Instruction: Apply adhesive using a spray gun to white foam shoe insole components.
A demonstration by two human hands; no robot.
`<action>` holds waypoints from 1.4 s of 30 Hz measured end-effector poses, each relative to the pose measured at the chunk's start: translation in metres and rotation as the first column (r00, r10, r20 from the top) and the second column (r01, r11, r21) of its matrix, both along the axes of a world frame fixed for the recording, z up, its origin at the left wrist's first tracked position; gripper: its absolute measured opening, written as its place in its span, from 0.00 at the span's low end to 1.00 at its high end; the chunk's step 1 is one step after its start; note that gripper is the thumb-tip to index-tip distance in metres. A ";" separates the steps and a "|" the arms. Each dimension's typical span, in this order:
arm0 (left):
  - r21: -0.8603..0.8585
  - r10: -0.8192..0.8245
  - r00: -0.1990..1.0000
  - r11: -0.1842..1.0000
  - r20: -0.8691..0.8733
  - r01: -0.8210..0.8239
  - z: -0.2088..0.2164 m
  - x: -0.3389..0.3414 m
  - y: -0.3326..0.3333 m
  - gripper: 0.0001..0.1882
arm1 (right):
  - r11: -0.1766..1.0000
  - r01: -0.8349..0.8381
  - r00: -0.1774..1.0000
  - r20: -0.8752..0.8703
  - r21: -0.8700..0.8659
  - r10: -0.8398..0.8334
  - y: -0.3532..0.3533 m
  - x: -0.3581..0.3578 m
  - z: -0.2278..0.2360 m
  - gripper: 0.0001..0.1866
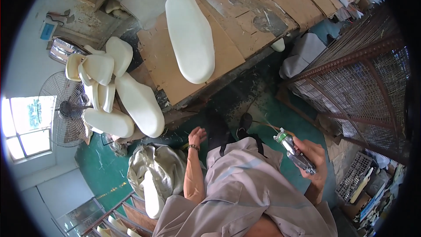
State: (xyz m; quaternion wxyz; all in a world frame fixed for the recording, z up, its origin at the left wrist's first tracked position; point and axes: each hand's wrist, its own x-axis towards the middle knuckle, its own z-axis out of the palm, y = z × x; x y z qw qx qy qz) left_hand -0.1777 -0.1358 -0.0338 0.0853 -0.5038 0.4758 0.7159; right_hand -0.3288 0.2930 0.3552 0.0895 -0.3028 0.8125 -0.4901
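Spray gun [294, 151]: metal, green-capped, gripped in the right hand [312, 158] at waist height, fingers wrapped round its body.
Foam pad [189, 36]: long, white, flat on the cardboard-topped bench [228, 52], well apart.
Left hand [197, 137]: empty, fingers loosely spread.
Risk: the nozzle, seemingly aimed floorward, could mist shoes if triggered early.

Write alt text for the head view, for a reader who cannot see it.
Seen from above, a person's right hand holds a metal spray gun while the open, empty left hand hangs over a green floor. Ahead, a long white foam pad lies on a worn wooden bench, with more foam pads piled to its left beside a fan.
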 end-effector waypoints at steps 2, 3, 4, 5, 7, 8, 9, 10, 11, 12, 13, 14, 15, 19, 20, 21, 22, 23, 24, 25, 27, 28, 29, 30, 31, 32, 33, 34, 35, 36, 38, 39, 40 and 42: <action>0.000 0.034 0.998 0.999 -0.049 -0.034 0.011 -0.025 0.003 0.24 | 0.999 -0.035 0.999 0.035 -0.011 0.035 0.000 -0.006 0.010 0.31; -0.004 0.064 0.992 0.998 -0.108 -0.065 0.016 -0.046 0.005 0.25 | 1.000 -0.029 0.999 0.030 -0.004 0.030 0.005 -0.006 0.008 0.31; 0.001 0.063 0.992 0.998 -0.113 -0.063 0.019 -0.064 0.004 0.25 | 0.999 -0.021 0.999 0.026 0.033 0.020 0.012 -0.002 0.004 0.31; 0.018 0.103 0.974 0.995 -0.200 -0.101 0.022 -0.083 0.003 0.25 | 0.997 -0.010 1.000 0.021 0.070 0.008 0.017 0.001 0.002 0.39; 0.038 0.136 0.948 0.991 -0.288 -0.131 0.026 -0.116 -0.003 0.25 | 0.989 0.076 0.997 -0.010 0.124 -0.075 0.013 0.002 0.004 0.37; 0.069 0.192 0.927 0.981 -0.322 -0.180 0.028 -0.133 -0.006 0.27 | 0.995 0.051 0.999 -0.010 0.082 -0.051 0.007 -0.002 0.010 0.31; 0.092 0.253 0.900 0.967 -0.354 -0.236 0.029 -0.146 -0.014 0.29 | 0.999 0.017 1.000 -0.009 0.030 -0.017 0.001 -0.006 0.009 0.32; 0.105 0.285 0.893 0.959 -0.349 -0.265 0.030 -0.165 -0.017 0.32 | 1.000 0.026 1.000 0.014 0.016 -0.027 -0.002 -0.008 0.010 0.30; 0.114 0.285 0.890 0.959 -0.356 -0.261 0.032 -0.182 -0.019 0.32 | 0.999 0.029 1.000 0.004 0.023 -0.029 -0.005 -0.010 0.010 0.30; 0.135 0.315 0.867 0.949 -0.386 -0.285 0.034 -0.196 -0.020 0.32 | 0.992 0.112 0.994 -0.027 0.059 -0.110 -0.007 -0.011 0.009 0.30; 0.156 0.346 0.842 0.938 -0.413 -0.309 0.036 -0.208 -0.021 0.32 | 0.977 0.193 0.980 -0.060 0.091 -0.188 -0.010 -0.014 0.009 0.29; 0.172 0.334 0.838 0.942 -0.431 -0.287 0.038 -0.218 -0.021 0.30 | 0.975 0.214 0.975 -0.076 0.055 -0.209 -0.016 -0.020 0.010 0.27; 0.175 0.333 0.837 0.943 -0.435 -0.285 0.038 -0.225 -0.024 0.30 | 0.975 0.216 0.974 -0.081 0.056 -0.211 -0.023 -0.025 0.012 0.27; 0.243 0.347 0.821 0.934 -0.454 -0.261 0.034 -0.236 -0.031 0.28 | 0.965 0.262 0.947 -0.196 0.004 -0.256 -0.051 -0.045 0.021 0.26; 0.263 0.336 0.816 0.936 -0.471 -0.234 0.033 -0.234 -0.034 0.27 | 0.956 0.292 0.927 -0.245 -0.007 -0.285 -0.057 -0.048 0.022 0.26; 0.284 0.324 0.810 0.937 -0.488 -0.204 0.034 -0.234 -0.034 0.27 | 0.957 0.290 0.928 -0.243 -0.003 -0.282 -0.060 -0.051 0.021 0.26; 0.286 0.329 0.811 0.935 -0.484 -0.208 0.035 -0.233 -0.035 0.27 | 0.971 0.239 0.946 -0.223 -0.020 -0.237 -0.063 -0.053 0.020 0.26; 0.324 0.350 0.791 0.924 -0.502 -0.203 0.035 -0.232 -0.036 0.26 | 0.982 0.187 0.960 -0.203 -0.037 -0.191 -0.065 -0.055 0.019 0.25; 0.364 0.372 0.769 0.911 -0.520 -0.194 0.038 -0.232 -0.033 0.26 | 0.983 0.179 0.963 -0.201 -0.032 -0.181 -0.066 -0.057 0.019 0.25; 0.370 0.377 0.770 0.908 -0.515 -0.197 0.040 -0.233 -0.030 0.26 | 0.984 0.177 0.964 -0.199 -0.025 -0.178 -0.067 -0.058 0.022 0.25; 0.419 0.408 0.743 0.888 -0.531 -0.189 0.042 -0.234 -0.029 0.25 | 0.999 0.037 0.997 -0.064 0.033 -0.035 -0.066 -0.062 0.028 0.26; 0.418 0.415 0.739 0.887 -0.531 -0.197 0.043 -0.232 -0.031 0.25 | 0.997 0.010 0.999 -0.046 0.081 -0.006 -0.065 -0.062 0.028 0.28; 0.428 0.415 0.728 0.885 -0.546 -0.184 0.043 -0.230 -0.033 0.24 | 0.997 0.002 0.999 -0.046 0.081 0.002 -0.066 -0.063 0.027 0.28; 0.440 0.415 0.717 0.882 -0.560 -0.167 0.044 -0.230 -0.033 0.24 | 0.994 0.062 0.994 -0.092 0.086 -0.054 -0.067 -0.064 0.025 0.28; 0.442 0.420 0.714 0.881 -0.560 -0.171 0.045 -0.230 -0.031 0.24 | 0.989 0.122 0.984 -0.138 0.088 -0.110 -0.069 -0.066 0.024 0.28; 0.433 0.427 0.721 0.880 -0.546 -0.194 0.045 -0.231 -0.029 0.23 | 0.979 0.163 0.980 -0.137 0.121 -0.147 -0.071 -0.066 0.027 0.27; 0.418 0.436 0.723 0.881 -0.536 -0.221 0.048 -0.233 -0.030 0.22 | 0.981 0.153 0.981 -0.141 0.116 -0.136 -0.074 -0.068 0.028 0.27; 0.415 0.441 0.716 0.880 -0.541 -0.229 0.051 -0.234 -0.030 0.22 | 0.984 0.144 0.984 -0.126 0.109 -0.130 -0.077 -0.069 0.030 0.26; 0.405 0.438 0.709 0.885 -0.552 -0.231 0.053 -0.236 -0.030 0.22 | 0.986 0.133 0.986 -0.110 0.102 -0.122 -0.080 -0.070 0.030 0.25; 0.397 0.433 0.707 0.888 -0.559 -0.230 0.057 -0.237 -0.028 0.22 | 0.986 0.125 0.986 -0.122 0.114 -0.111 -0.081 -0.069 0.029 0.25; 0.386 0.431 0.688 0.893 -0.584 -0.232 0.064 -0.247 -0.028 0.21 | 0.985 0.129 0.985 -0.127 0.114 -0.115 -0.090 -0.072 0.028 0.26; 0.379 0.424 0.673 0.898 -0.606 -0.224 0.069 -0.254 -0.028 0.21 | 0.982 0.144 0.983 -0.134 0.119 -0.128 -0.094 -0.075 0.027 0.26; 0.390 0.421 0.655 0.898 -0.628 -0.204 0.076 -0.258 -0.030 0.24 | 0.983 0.140 0.983 -0.139 0.122 -0.123 -0.098 -0.077 0.027 0.26; 0.383 0.380 0.642 0.913 -0.666 -0.144 0.089 -0.265 -0.036 0.27 | 0.981 0.153 0.983 -0.123 0.118 -0.138 -0.105 -0.080 0.027 0.26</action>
